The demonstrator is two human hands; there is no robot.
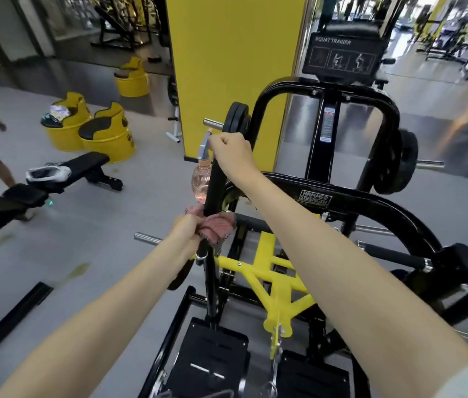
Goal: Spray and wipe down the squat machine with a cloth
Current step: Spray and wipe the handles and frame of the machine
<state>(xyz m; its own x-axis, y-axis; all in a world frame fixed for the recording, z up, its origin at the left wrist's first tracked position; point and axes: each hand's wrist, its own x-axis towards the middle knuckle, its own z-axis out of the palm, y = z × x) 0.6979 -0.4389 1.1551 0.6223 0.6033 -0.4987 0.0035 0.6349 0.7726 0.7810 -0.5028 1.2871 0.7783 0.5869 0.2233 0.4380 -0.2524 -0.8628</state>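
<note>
The wiping step is in hand. The left hand is curled round a pink cloth, which is wrapped about the black upright bar on the left side of the squat machine. The right hand is farther up the same bar, closed on the head of the spray bottle, whose clear body hangs just left of the bar. I cannot tell whether a finger sits on the trigger. The next move, as I judge it, calls for sliding the cloth along the bar with a firm wrap, then working toward the right side and the near foot plates.
</note>
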